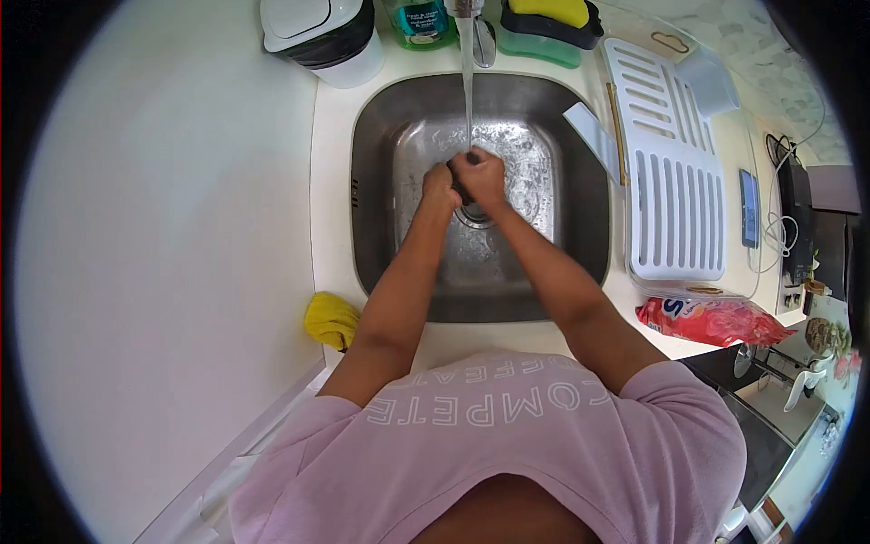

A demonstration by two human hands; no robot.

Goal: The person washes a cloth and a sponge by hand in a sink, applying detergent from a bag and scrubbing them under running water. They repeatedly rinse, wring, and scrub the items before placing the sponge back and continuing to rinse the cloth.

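Note:
Water runs from the tap point(464, 7) in a thin stream point(468, 82) into the metal sink point(480, 295). Both hands are together under the stream, above the drain. My left hand point(439, 186) is closed around one side of a small dark object point(461, 189), too hidden to name. My right hand point(480, 179) is closed against its other side, with the fingers curled. Wet, shiny patches cover the sink bottom around them.
A white dish rack point(675, 213) stands right of the sink, beside a red packet point(711, 321). A yellow cloth point(332, 320) lies at the front left corner. Behind the sink are a green bottle point(421, 25), a white bin point(340, 59) and a yellow sponge point(555, 11) on its holder.

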